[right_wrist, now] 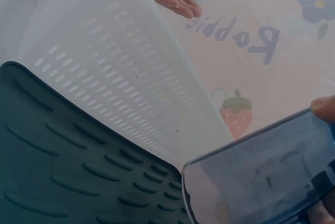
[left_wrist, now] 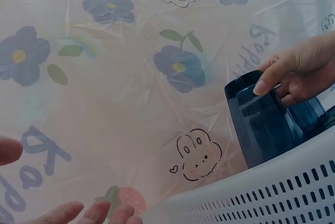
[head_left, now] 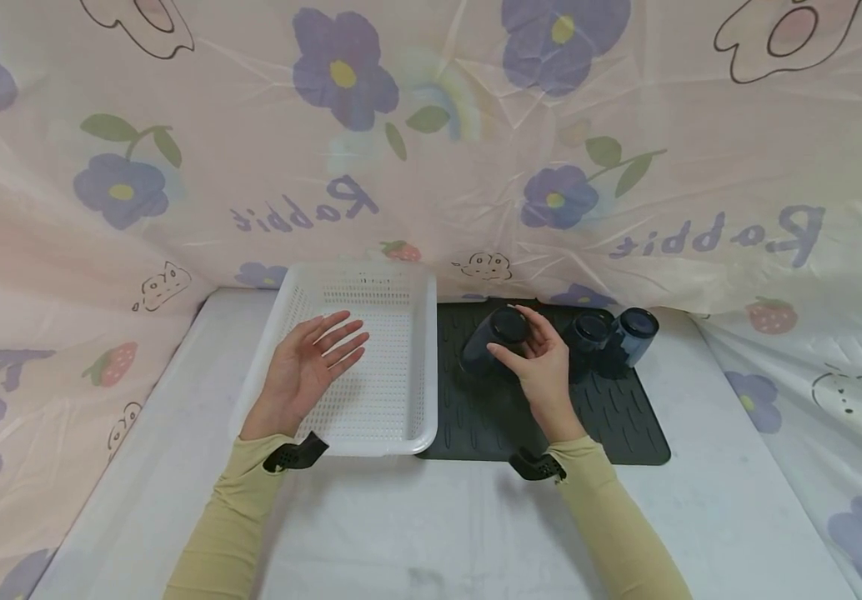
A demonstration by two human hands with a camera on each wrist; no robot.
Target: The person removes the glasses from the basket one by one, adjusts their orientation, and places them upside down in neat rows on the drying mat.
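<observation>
My right hand [head_left: 547, 375] pinches a dark blue translucent cup [head_left: 485, 348] near its thick base, thumb on one side and fingers on the other. That base faces up and the cup leans, with its rim low over the left part of the dark ribbed mat [head_left: 476, 429]. The right wrist view shows the cup [right_wrist: 256, 177] beside the basket wall. Over the white perforated basket [head_left: 425, 367], my left hand [head_left: 299, 375] hovers palm turned inward, fingers spread, holding nothing. Two similar cups, one [head_left: 587, 333] nearer my right hand and another [head_left: 632, 337] beyond it, stand base up on the mat.
The basket stands left of the mat, its side close along the mat's edge. Both sit on a white-covered table [head_left: 416, 525]. A curtain [head_left: 446, 167] printed with flowers and rabbits hangs behind and on both sides, close to the basket's far rim.
</observation>
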